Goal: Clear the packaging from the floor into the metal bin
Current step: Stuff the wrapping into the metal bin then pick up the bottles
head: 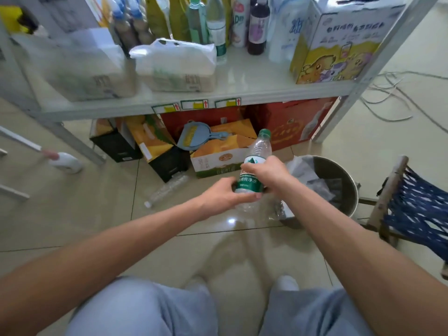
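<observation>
Bottle (254, 166) clear, empty, green cap and green label, tilted, held above floor just left of bin (349, 190). Left hand (225, 196) wraps its lower body; right hand (269, 172) grips the label area. Bin holds crumpled plastic wrap (312, 180). Second clear bottle (167, 190) lies on floor near boxes (218, 158).

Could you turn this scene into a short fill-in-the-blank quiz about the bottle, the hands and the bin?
1. Both hands, the left hand and the right hand, grip one clear plastic bottle whose cap is ____ in colour.
2. The round metal bin stands to the ____ of the held bottle.
3. A second, label-free empty bottle lies on the ____.
4. A blue dustpan rests on the cardboard boxes under the ____.

Missing words: green; right; floor; shelf
</observation>
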`<state>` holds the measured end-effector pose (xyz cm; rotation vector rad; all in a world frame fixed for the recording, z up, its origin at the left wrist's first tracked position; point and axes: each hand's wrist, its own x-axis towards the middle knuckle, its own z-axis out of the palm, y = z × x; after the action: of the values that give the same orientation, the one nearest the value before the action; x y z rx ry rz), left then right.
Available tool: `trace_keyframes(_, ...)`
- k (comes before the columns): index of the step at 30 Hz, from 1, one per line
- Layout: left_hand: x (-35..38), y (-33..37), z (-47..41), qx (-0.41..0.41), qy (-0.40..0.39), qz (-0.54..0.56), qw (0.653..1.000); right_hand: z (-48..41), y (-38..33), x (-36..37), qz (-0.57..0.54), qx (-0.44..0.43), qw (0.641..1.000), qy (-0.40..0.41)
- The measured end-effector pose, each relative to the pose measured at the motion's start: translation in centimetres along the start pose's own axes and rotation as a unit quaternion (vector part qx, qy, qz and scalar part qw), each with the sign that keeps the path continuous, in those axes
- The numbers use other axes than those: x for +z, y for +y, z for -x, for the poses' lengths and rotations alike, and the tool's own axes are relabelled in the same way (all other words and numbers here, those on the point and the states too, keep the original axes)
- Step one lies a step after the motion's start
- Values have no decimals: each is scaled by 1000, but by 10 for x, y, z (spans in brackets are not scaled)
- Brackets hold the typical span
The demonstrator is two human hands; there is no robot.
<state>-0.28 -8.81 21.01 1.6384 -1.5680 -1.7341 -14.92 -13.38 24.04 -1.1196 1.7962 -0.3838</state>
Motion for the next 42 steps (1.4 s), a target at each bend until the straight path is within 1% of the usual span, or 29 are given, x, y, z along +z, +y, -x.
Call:
trace_keyframes(2, -11, -11, 0, -24, -16, -1, 1000, -3, 3, -2, 25, -11, 1000, 0)
trace_keyframes(4, -32, -35, -6, -71, 3, 8, 997, -7, 7, -2, 55, -14, 998, -6)
trace_keyframes(5, -45, -53, -11, -90, 21, -14, 996, -10, 9, -2, 67, -14, 998, -11)
trace_keyframes(6, -58, -74, -16, -107, 41, -60, 992, -11, 12, -1, 86, -14, 996, -17)
trace_keyframes(8, -86, -124, -26, -155, 93, -164, 970, -16, 17, 8, 149, -19, 988, -25)
trace_keyframes(10, -109, -173, -38, -205, 143, -227, 941, -21, 22, 17, 215, -25, 976, -12)
trace_keyframes(12, -131, -215, -51, -240, 192, -233, 923, -26, 26, 24, 264, -37, 964, -11)
trace_keyframes(14, -152, -251, -70, -256, 215, -230, 914, -34, 28, 25, 294, -53, 953, -44)
trace_keyframes(16, -171, -278, -91, -267, 210, -245, 908, -34, 32, 19, 313, -71, 942, -99)
trace_keyframes(18, -186, -302, -113, -270, 194, -265, 905, -35, 36, 14, 338, -84, 929, -123)
trace_keyframes(20, -191, -326, -133, -272, 169, -281, 905, -39, 42, 8, 356, -98, 922, -119)
trace_keyframes(21, -189, -334, -139, -277, 157, -300, 899, -40, 43, 4, 360, -105, 921, -110)
trace_keyframes(23, -179, -349, -148, -294, 156, -356, 873, -42, 47, 1, 372, -113, 917, -94)
trace_keyframes(25, -164, -354, -149, -307, 181, -391, 849, -40, 44, 2, 373, -113, 917, -88)
trace_keyframes(26, -155, -351, -147, -315, 192, -381, 848, -39, 41, 3, 370, -112, 918, -88)
trace_keyframes(27, -145, -344, -142, -319, 197, -348, 859, -36, 37, 4, 367, -106, 919, -92)
trace_keyframes(30, -120, -298, -116, -301, 187, -213, 910, -24, 22, -1, 325, -83, 936, -108)
trace_keyframes(32, -107, -253, -90, -261, 176, -133, 940, -16, 11, -6, 266, -70, 955, -112)
trace_keyframes(34, -97, -199, -57, -200, 180, -57, 962, -6, 2, -14, 170, -54, 976, -128)
trace_keyframes(36, -90, -141, -29, -134, 175, -8, 975, 6, -6, -18, 67, -35, 984, -163)
trace_keyframes(40, -69, -29, 5, -4, 136, 54, 989, 32, -10, -24, -109, -10, 973, -201)
trace_keyframes(42, -56, 12, 11, 33, 119, 66, 990, 45, -9, -27, -208, 9, 958, -197)
